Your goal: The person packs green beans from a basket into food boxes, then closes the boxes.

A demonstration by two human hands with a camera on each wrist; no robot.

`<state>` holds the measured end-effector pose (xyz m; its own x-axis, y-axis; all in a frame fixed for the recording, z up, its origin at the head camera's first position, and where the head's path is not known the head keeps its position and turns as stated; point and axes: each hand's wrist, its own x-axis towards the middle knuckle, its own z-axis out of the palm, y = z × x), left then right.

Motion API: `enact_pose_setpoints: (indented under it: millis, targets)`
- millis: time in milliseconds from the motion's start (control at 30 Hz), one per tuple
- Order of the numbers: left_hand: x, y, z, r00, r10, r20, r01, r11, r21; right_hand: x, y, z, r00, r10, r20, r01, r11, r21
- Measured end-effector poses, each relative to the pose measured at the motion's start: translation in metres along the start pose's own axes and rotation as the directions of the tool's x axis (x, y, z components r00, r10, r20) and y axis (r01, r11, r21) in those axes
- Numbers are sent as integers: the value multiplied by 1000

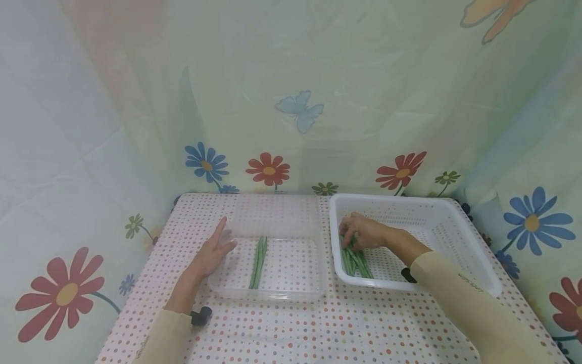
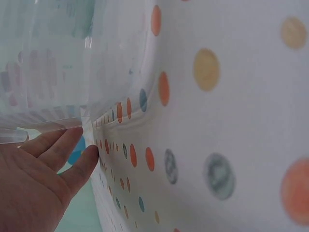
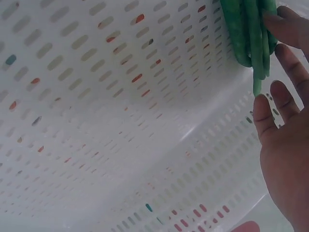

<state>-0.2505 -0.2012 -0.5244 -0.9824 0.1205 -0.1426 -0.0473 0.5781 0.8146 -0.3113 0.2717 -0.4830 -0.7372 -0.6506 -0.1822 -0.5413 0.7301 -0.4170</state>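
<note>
My right hand [image 1: 366,231] reaches into a white perforated basket [image 1: 411,286], over a bunch of green beans [image 1: 356,264] at its left end. In the right wrist view, the thumb and forefinger pinch at the ends of the green beans [image 3: 251,34], while the other fingers curl beside them. My left hand [image 1: 212,257], fingers spread, is at the left side of a clear plastic container [image 1: 291,294] with its lid raised at the back. Inside lie a few green beans [image 1: 258,263], lengthwise and left of centre. The left wrist view shows these fingertips close under the container's edge [image 2: 63,123].
The table [image 1: 282,331] wears a white cloth with coloured dots. Container and basket stand side by side with a narrow gap, the basket's walls rising around the right hand. A flowered curtain [image 1: 300,146] hangs behind and at both sides.
</note>
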Motion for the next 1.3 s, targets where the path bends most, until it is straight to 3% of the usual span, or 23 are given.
enact_pose_setpoints:
  millis: [233,467,667,833,1300]
  targets:
    - [-1,1,0,1000,-3,-4,3,1000,2,0,0,-1,999,-37,-29,36,998,-51]
    - [-1,0,0,1000,-19,-3,19,1000,3,-3,1,-3,1000,-11,17,10,994,108]
    - [-1,1,-1,1000,-19,0,19,1000,8,-3,2,-4,998,-53,32,48,988,149]
    - [-1,0,0,1000,-15,0,15,1000,4,-2,2,-4,996,-36,78,21,983,183]
    - [-2,4,0,1000,-19,-3,19,1000,12,-5,4,-7,996,-3,89,-6,995,100]
